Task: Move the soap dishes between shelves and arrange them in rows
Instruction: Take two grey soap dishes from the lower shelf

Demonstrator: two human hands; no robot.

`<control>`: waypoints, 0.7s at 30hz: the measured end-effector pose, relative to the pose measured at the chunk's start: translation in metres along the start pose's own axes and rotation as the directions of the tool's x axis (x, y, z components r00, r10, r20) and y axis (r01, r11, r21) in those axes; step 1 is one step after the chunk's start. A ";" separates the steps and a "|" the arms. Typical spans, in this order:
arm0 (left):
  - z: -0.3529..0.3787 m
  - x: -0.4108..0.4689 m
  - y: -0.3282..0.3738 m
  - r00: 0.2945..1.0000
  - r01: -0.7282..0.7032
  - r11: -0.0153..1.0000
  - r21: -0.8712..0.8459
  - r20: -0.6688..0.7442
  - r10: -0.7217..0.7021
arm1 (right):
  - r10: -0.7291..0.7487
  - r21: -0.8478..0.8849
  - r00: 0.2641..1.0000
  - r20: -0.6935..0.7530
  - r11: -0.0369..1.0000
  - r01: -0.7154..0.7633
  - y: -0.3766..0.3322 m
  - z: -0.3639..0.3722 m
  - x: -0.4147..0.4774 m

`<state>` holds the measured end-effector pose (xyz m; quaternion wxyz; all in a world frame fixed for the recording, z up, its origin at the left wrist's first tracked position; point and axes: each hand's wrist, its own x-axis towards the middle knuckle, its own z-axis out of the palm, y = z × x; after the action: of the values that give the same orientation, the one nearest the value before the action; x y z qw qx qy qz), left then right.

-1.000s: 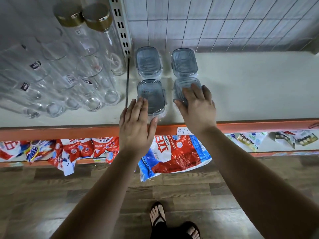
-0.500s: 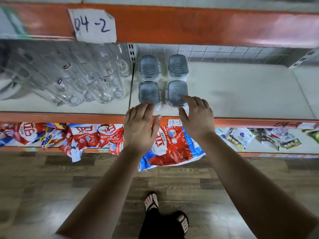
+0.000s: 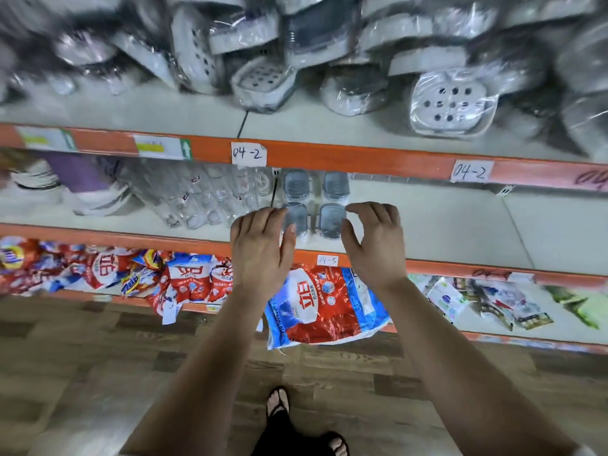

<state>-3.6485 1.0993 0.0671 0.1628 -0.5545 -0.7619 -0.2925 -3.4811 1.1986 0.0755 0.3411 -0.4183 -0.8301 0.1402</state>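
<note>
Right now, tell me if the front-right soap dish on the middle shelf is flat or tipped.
Flat: the front-right soap dish sits lid-up on the middle shelf, not leaning.

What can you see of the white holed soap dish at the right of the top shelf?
The white soap dish is a rounded tray that looks like pale plastic, with dark round drain holes across its face, wrapped in crinkled clear film. It sits tilted, face toward the camera, at the front of the top shelf, against other wrapped dishes behind it. Neither the left hand nor the right hand touches it.
</note>
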 end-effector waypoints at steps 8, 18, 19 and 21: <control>-0.040 0.058 -0.018 0.995 0.003 1.000 -0.001 -0.095 -0.003 | -0.160 0.042 0.973 -0.166 0.985 0.169 -0.038 -0.023 0.058; -0.040 0.152 -0.096 0.995 -0.053 0.998 0.026 -0.088 0.055 | -0.120 0.034 0.982 -0.148 0.991 0.127 -0.078 0.012 0.139; -0.040 0.160 -0.104 0.995 -0.055 0.998 0.037 -0.078 0.057 | -0.117 0.032 0.984 -0.132 0.992 0.122 -0.081 0.017 0.146; -0.039 0.174 -0.118 0.997 -0.056 0.998 0.042 -0.052 0.058 | -0.116 0.027 0.987 -0.109 0.992 0.120 -0.087 0.028 0.157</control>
<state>-3.8208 1.1801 0.1661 0.2025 -0.5645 -0.7469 -0.2871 -3.6180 1.2707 0.1705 0.3997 -0.3696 -0.8315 0.1107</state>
